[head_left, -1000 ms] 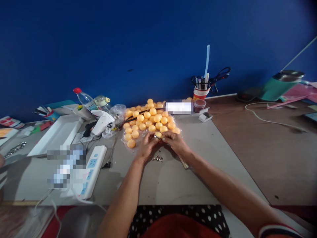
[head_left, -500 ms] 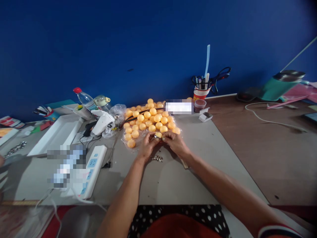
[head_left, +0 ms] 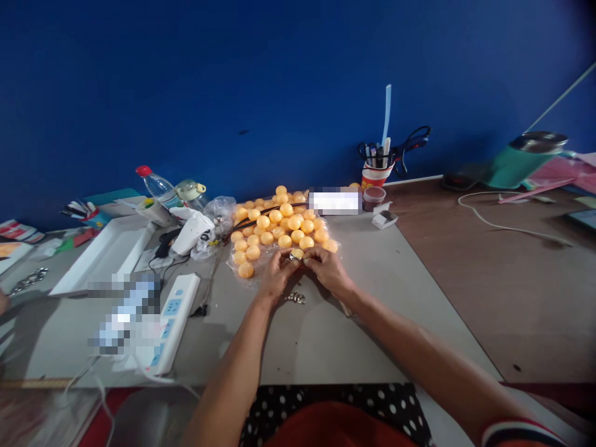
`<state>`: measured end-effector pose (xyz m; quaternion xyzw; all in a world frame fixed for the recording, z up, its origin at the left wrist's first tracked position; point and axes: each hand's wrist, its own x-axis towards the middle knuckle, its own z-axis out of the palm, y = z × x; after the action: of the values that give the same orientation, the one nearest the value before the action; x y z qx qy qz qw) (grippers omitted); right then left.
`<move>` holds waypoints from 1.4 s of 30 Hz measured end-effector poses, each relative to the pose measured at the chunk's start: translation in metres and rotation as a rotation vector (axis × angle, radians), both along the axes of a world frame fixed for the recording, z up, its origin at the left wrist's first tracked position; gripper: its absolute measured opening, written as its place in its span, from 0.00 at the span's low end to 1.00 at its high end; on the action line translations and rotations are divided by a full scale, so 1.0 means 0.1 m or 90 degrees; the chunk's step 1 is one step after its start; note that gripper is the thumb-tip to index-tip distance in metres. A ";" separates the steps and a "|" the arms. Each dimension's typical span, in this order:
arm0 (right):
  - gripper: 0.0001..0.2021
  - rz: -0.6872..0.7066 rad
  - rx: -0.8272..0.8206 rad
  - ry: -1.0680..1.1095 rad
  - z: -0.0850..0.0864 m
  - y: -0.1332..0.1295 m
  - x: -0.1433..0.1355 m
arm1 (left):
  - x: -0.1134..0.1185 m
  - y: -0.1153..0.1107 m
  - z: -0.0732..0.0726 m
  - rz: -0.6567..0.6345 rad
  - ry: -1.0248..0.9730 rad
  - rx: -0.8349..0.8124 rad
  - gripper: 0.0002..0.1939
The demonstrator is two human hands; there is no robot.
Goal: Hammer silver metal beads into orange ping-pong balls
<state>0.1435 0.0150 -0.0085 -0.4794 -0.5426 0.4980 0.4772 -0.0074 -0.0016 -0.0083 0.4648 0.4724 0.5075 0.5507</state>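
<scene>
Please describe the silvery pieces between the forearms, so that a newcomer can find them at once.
On the grey tabletop, find the orange balls. Just below the left hand and right hand in the picture lie the silvery pieces. They are shiny and far smaller than the balls.

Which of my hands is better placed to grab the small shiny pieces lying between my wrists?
Probably your left hand: the shiny pieces lie closer to it than to your right hand. Both hands' fingertips are at a yellowish ball, so neither looks free.
</scene>
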 end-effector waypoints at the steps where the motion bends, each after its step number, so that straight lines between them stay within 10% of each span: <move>1: 0.03 -0.002 0.003 -0.003 -0.01 0.00 0.00 | 0.00 0.00 0.00 -0.001 0.000 0.000 0.23; 29: 0.18 0.054 -0.159 0.290 0.09 -0.03 0.03 | 0.08 0.00 0.12 -0.047 -0.207 -0.068 0.21; 42: 0.18 0.008 -0.110 0.168 0.09 -0.02 0.02 | 0.07 -0.01 0.08 -0.044 -0.190 -0.060 0.22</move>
<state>0.1451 0.0131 0.0004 -0.4456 -0.4331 0.6048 0.4981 -0.0009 -0.0027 0.0000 0.3740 0.3924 0.5292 0.6527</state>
